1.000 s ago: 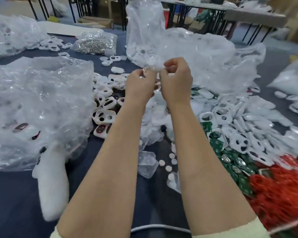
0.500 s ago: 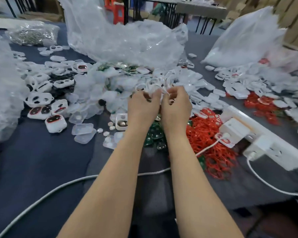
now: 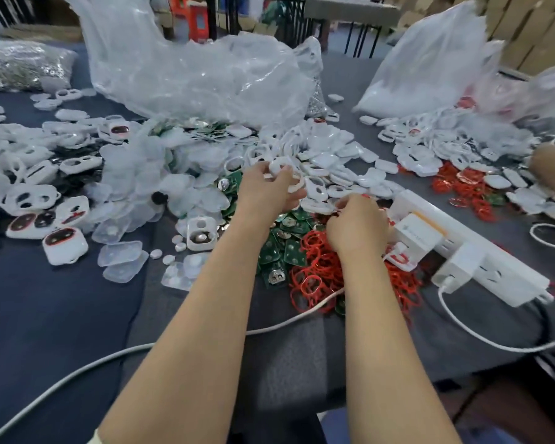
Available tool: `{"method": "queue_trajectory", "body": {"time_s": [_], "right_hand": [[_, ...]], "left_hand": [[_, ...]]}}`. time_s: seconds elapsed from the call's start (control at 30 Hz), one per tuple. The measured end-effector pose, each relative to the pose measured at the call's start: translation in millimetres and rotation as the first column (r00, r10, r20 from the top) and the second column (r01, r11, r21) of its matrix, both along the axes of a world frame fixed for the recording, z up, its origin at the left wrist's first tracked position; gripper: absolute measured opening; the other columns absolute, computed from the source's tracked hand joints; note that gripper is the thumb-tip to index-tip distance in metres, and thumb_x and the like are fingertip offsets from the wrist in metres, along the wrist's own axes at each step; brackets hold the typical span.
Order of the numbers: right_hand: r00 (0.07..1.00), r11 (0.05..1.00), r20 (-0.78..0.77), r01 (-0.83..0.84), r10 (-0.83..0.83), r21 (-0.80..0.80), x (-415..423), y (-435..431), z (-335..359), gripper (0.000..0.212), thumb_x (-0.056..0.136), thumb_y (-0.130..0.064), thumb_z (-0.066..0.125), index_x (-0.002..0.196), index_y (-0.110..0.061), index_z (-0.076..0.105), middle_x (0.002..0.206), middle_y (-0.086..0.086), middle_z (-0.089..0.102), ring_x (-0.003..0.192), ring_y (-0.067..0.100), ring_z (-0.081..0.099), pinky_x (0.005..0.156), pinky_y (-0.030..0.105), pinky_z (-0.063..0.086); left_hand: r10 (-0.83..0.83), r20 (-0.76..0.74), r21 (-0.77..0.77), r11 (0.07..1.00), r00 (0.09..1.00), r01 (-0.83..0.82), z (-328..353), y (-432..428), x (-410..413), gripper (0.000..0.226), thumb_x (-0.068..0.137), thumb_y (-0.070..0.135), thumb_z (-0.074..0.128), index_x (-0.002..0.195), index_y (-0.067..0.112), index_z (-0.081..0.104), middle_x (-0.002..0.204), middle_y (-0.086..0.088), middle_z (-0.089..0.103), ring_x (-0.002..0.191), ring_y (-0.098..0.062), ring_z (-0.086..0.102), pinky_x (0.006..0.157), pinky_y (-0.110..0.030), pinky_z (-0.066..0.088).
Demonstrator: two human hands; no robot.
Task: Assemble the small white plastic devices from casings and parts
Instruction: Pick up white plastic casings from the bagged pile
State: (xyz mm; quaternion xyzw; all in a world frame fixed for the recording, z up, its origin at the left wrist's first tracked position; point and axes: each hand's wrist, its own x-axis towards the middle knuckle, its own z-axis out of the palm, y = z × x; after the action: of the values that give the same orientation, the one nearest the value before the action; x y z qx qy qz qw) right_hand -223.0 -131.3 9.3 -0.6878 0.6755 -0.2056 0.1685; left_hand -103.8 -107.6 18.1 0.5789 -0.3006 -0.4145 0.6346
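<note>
Gripping a white casing (image 3: 293, 183) at the frame's centre, the left hand (image 3: 266, 192) is curling its fingers round it. Just right, the right hand (image 3: 354, 229) is lying knuckles-up over the red rings (image 3: 316, 272) beside the green boards (image 3: 287, 251); whether it is grasping anything cannot be told.

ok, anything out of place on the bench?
Nothing looks damaged. One oddity: the power strip lies in among the loose parts, red rings heaped against its plugs, and a white cable crosses the work area under the forearms.
</note>
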Motion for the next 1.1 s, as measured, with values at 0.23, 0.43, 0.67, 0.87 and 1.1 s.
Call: {"method": "queue_trajectory", "body": {"time_s": [0.23, 0.43, 0.67, 0.87, 1.1], "right_hand": [[0.99, 0.995, 0.14, -0.011, 0.025, -0.103, -1, -14, -7, 0.022, 0.09, -0.007, 0.051, 0.109, -0.009, 0.062, 0.113, 0.012, 0.063, 0.11, 0.029, 0.055, 0.083, 0.029, 0.04], [0.934, 0.949, 0.339, 0.004, 0.11, -0.317, 14, -16, 4, 0.022, 0.092, -0.012, 0.052, 0.103, -0.015, 0.07, 0.107, 0.007, 0.067, 0.104, 0.021, 0.059, 0.092, 0.031, 0.044], [0.727, 0.926, 0.592, -0.171, 0.349, -0.336, 76, -3, 12, 0.009, 0.09, -0.013, 0.06, 0.097, -0.018, 0.064, 0.081, -0.01, 0.062, 0.078, 0.01, 0.062, 0.071, 0.018, 0.049], [0.696, 0.872, 0.537, -0.297, 0.476, -0.389, 120, 6, -4, 0.004, 0.089, -0.01, 0.063, 0.091, -0.009, 0.066, 0.077, -0.009, 0.061, 0.071, -0.001, 0.057, 0.068, 0.008, 0.044], [0.703, 0.89, 0.557, -0.267, 0.442, -0.37, 127, 8, -16, 0.006, 0.089, -0.011, 0.063, 0.085, -0.015, 0.063, 0.075, -0.011, 0.06, 0.07, -0.002, 0.057, 0.067, 0.007, 0.044]], "left_hand": [[-0.028, -0.002, -0.008, 1.0, 1.0, 0.028, -1, -5, 0, 0.019, 0.098, 0.018, 0.053, 0.115, 0.009, 0.055, 0.097, -0.004, 0.067, 0.066, -0.011, 0.072, 0.065, -0.022, 0.059], [-0.004, -0.023, -0.033, 0.999, 1.0, 0.003, 1, -2, 10, 0.008, 0.099, 0.014, 0.049, 0.101, 0.013, 0.057, 0.088, 0.002, 0.065, 0.063, -0.01, 0.07, 0.066, -0.023, 0.06], [0.096, -0.035, -0.057, 0.994, 0.995, -0.098, 0, 16, 60, 0.006, 0.1, 0.016, 0.049, 0.1, 0.011, 0.051, 0.095, -0.008, 0.07, 0.078, -0.017, 0.071, 0.07, -0.025, 0.059], [0.14, 0.078, -0.094, 0.987, 0.987, -0.133, -14, 38, 95, 0.01, 0.099, 0.021, 0.052, 0.095, 0.021, 0.061, 0.089, -0.003, 0.072, 0.082, -0.015, 0.072, 0.066, -0.019, 0.055], [0.102, 0.182, -0.12, 0.99, 0.978, -0.081, -23, 41, 99, 0.021, 0.102, 0.014, 0.045, 0.098, 0.022, 0.063, 0.087, 0.002, 0.072, 0.081, -0.01, 0.071, 0.067, -0.016, 0.054]]}}
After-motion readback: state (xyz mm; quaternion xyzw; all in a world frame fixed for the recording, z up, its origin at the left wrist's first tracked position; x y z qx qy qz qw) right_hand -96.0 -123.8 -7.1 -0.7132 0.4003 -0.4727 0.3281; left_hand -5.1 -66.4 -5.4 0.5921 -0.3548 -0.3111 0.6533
